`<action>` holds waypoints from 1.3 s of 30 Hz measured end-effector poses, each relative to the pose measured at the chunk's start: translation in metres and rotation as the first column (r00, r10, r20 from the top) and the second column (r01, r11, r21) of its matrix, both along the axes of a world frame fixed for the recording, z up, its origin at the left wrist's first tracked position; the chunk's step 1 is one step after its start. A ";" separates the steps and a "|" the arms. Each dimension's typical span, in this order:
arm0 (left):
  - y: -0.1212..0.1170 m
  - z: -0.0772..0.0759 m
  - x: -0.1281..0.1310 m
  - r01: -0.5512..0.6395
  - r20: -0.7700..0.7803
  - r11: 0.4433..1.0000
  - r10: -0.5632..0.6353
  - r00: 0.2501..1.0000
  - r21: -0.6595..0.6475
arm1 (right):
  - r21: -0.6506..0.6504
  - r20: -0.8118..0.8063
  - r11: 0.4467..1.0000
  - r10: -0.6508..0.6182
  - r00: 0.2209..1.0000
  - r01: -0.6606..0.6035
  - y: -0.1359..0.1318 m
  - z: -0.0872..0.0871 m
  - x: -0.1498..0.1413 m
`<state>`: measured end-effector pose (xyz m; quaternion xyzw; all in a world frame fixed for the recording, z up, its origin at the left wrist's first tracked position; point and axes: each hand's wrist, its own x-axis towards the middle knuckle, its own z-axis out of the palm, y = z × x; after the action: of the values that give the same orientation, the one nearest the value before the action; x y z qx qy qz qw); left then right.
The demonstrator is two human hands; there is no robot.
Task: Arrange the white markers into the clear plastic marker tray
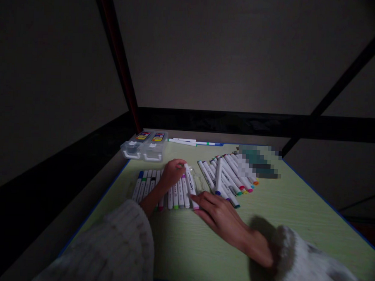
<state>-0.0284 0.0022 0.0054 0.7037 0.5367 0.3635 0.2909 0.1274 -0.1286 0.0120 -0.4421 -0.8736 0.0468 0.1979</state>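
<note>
A white marker (190, 184) with a pink lower end lies slanted at the right end of a row of markers (176, 196). My left hand (172, 173) reaches over the row, its fingers closed at the marker's far end. At its near pink end, my right hand (221, 214) has thumb and fingers closed round it. The row lies side by side on clear plastic (199, 182), partly hidden under my left hand and wrist. To the right is a loose pile of white markers (232, 175) with coloured ends, one lying across the others.
Two clear plastic cases (152, 152) with white handles stand at the table's back left. Several thin pens (190, 142) lie along the back edge. A blurred-out greenish thing (258, 162) is at the back right. The light green table (183, 248) has a blue edge, with walls behind it.
</note>
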 end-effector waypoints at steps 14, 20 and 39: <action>-0.004 -0.004 0.002 0.030 -0.047 0.995 -0.026 0.999 0.093 | -0.001 -0.059 1.000 0.028 0.998 -0.028 0.000 0.000 -0.001; -0.005 -0.001 0.003 0.034 -0.066 0.998 -0.031 0.997 0.048 | -0.089 -0.146 0.995 0.023 0.989 -0.036 0.000 0.001 -0.001; -0.006 -0.002 0.007 0.015 -0.055 0.999 -0.013 0.998 0.042 | -0.033 -0.132 0.999 0.033 0.991 -0.037 -0.001 -0.003 0.000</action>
<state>-0.0213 -0.0034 0.0034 0.7231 0.5318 0.3533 0.2638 0.1274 -0.1293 0.0095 -0.4261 -0.8653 0.0947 0.2462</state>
